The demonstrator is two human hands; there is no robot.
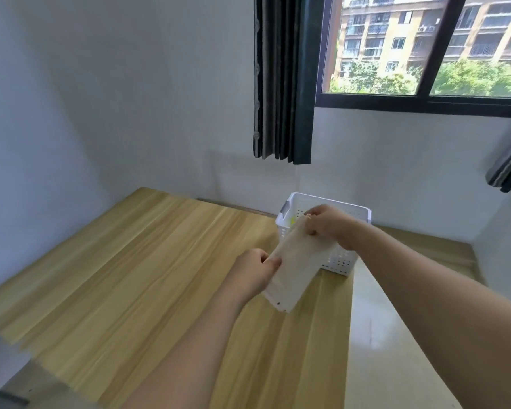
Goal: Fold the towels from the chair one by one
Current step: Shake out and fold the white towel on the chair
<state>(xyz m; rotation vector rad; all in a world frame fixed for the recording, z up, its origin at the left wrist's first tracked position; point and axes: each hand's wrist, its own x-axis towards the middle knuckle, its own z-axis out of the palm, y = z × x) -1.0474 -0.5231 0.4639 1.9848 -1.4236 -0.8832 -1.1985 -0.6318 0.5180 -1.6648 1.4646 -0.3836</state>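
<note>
Head view looks down over a wooden table [124, 276] that fills the left and middle of the scene, its grain running away toward a plain white wall. Moving right, the person's left hand [255, 271] reaches out over the table, its fingers curled closed and pinching the left edge of a pale, cream-coloured towel [292, 273]. That towel is folded into a long narrow strip and held up in the air, slanting from low near the table's right edge to high over the basket, clear of the tabletop. Behind it sits a white perforated basket [341, 261] near the table's far right corner; something yellowish shows inside, too small to tell. Further right, the right hand [329, 224] grips the towel's upper end, fingers bunched tight around the cloth just above the basket's rim. Above hangs a dark curtain [283, 84], and to its right a window [425, 54] gives onto apartment blocks and trees. Pale floor shows right of the table.
</note>
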